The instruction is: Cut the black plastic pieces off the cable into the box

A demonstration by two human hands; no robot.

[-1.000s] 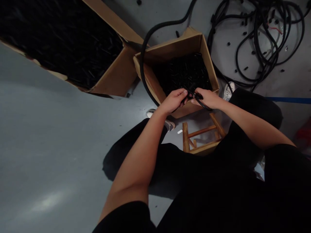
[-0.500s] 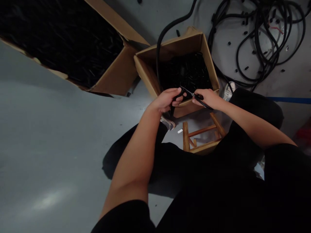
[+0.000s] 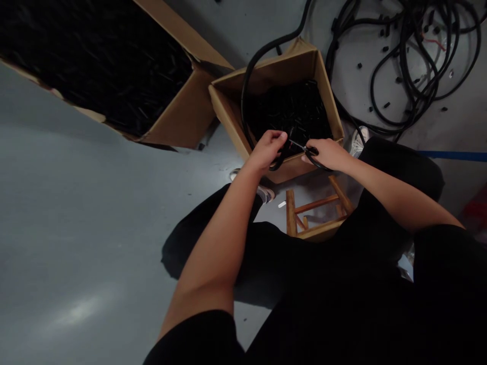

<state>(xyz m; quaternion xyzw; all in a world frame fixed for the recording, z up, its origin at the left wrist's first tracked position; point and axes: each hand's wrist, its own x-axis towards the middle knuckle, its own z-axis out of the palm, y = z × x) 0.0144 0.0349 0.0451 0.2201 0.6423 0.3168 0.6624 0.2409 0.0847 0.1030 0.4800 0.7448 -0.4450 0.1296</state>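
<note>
In the head view my left hand (image 3: 268,148) is closed around a black rubber hose (image 3: 262,50), close to the hose's end. A bend of the hose shows below my fingers. My right hand (image 3: 325,153) grips a pair of scissors (image 3: 315,161) by the dark handles. Their blades point left toward the end of the hose; whether they touch it I cannot make out. Both hands are over the near edge of a small cardboard box (image 3: 292,168), which holds many short black pieces (image 3: 292,104).
A larger cardboard box (image 3: 182,109) full of black pieces stands at the upper left. Loops of black hose (image 3: 409,81) and scattered short pieces lie on the floor at the upper right. A small wooden stool (image 3: 317,204) is between my legs, near my shoes.
My left hand has shifted slightly up and to the right, and the hose now bends below it. My right hand and the scissors have barely moved.
</note>
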